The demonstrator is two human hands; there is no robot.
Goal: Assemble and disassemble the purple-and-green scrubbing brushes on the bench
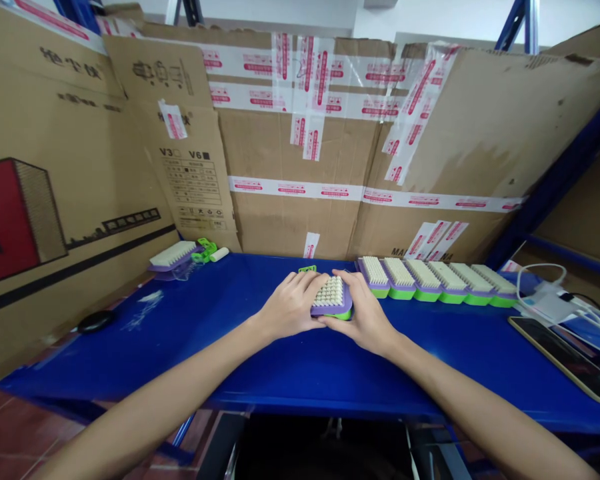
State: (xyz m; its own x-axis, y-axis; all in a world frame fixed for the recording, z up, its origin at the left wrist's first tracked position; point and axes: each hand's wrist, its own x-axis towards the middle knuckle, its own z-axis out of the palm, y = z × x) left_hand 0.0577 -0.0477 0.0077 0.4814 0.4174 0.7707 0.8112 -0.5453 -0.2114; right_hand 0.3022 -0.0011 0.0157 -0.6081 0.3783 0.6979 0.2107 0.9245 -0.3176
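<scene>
A scrub brush (331,298) with stubby cream bristles, a purple body and a green underside is held between both hands, bristles facing up. My left hand (294,303) is closed around its left side, fingers reaching over the bristles' edge. My right hand (364,313) grips the right side, thumb low by the green part. Just behind the left fingers shows a small green piece (307,269), mostly hidden. Several similar brushes (439,283) stand in a row to the right, bristles up, purple over green.
On the blue table (260,373), a purple brush piece (173,257) lies back left beside green plastic parts (205,251) and a white roll (219,255). A black disc (96,322) is at left, a phone (565,357) and white cables (593,317) at right. Cardboard walls (300,220) enclose the back.
</scene>
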